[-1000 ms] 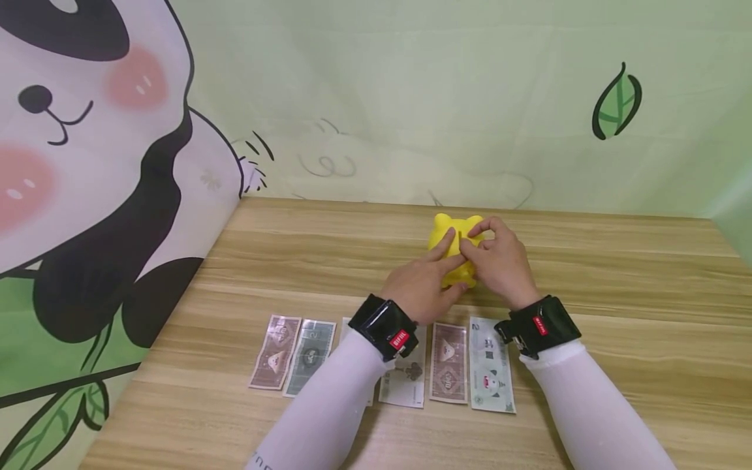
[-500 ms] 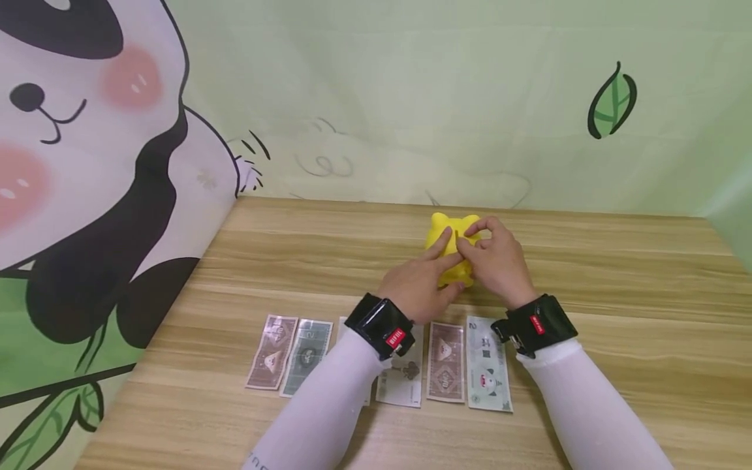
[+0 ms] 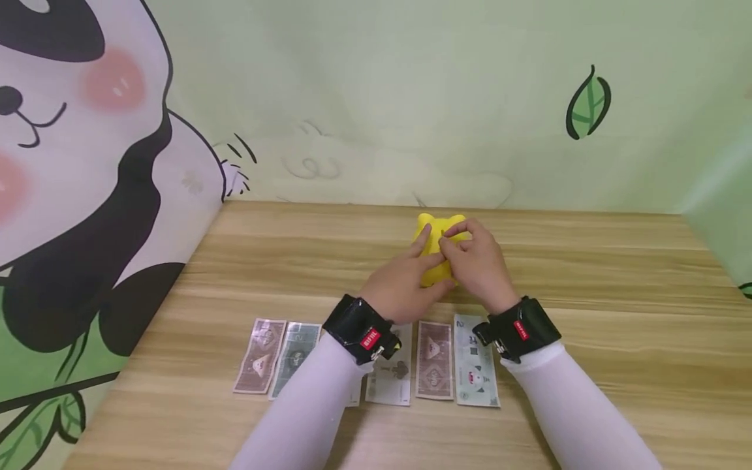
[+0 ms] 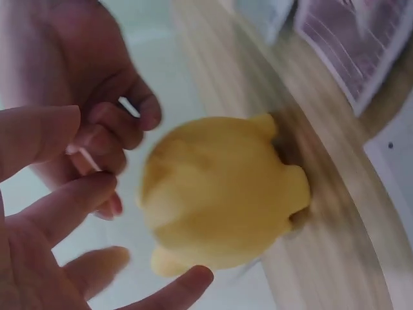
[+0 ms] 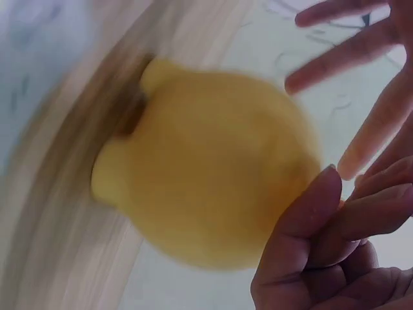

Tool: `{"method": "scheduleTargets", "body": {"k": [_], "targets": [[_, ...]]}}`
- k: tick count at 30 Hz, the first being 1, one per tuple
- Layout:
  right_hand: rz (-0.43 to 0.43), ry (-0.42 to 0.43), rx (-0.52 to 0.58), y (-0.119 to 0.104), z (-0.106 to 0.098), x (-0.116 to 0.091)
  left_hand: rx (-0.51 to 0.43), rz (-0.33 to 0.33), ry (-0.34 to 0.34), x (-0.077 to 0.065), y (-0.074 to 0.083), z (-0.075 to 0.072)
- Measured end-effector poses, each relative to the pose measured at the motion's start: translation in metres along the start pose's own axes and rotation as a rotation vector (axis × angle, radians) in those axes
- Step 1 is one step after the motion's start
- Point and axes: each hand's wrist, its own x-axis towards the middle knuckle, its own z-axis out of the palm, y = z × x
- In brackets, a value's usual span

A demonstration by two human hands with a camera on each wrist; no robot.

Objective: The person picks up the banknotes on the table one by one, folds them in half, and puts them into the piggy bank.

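Note:
A yellow piggy bank (image 3: pixel 436 274) stands near the back of the table, its round body and stubby feet showing in the left wrist view. My left hand (image 3: pixel 399 287) lies over its left side with the fingers spread and fairly straight. At the dark slot on top is my right hand (image 3: pixel 483 267), thumb and index finger brought close together, the other fingers curled. Whether anything is between those fingertips is hidden. Up close in the right wrist view, the thumb (image 5: pixel 306 213) bends toward the index finger beside the yellow body (image 5: pixel 206 168).
Several play banknotes lie in a row in front: a brown one (image 3: pixel 260 356) and a dark green one (image 3: pixel 296 352) at left, partly covered ones under the left arm, then another brown one (image 3: pixel 435 362) and a pale green one (image 3: pixel 477 369). A printed panda wall (image 3: pixel 88 163) borders the left.
The whole scene has shifted left in the head view as the camera turned. Both hands stay at the piggy bank. Less of the dark slot shows beside my right fingertips.

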Motion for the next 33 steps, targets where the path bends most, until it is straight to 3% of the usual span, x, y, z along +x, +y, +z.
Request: {"method": "scheduleTargets", "body": {"k": [5,13,19,26,33], "targets": [[-0.001,-0.107,0.062,-0.003,0.016,-0.014,-0.055,-0.005,-0.038,-0.027,-0.011,-0.009],[-0.051,-0.256,0.127,-0.010,0.045,-0.040,-0.072,-0.064,-0.068,-0.072,-0.045,-0.019],[-0.003,-0.376,0.248,-0.014,0.066,-0.057,-0.166,-0.181,-0.069,-0.110,-0.069,-0.037],[0.081,-0.579,0.466,-0.014,0.085,-0.072,-0.393,-0.255,-0.065,-0.148,-0.099,-0.059],[0.144,-0.639,0.625,-0.028,0.106,-0.088,-0.415,-0.332,-0.022,-0.180,-0.127,-0.064]]}}
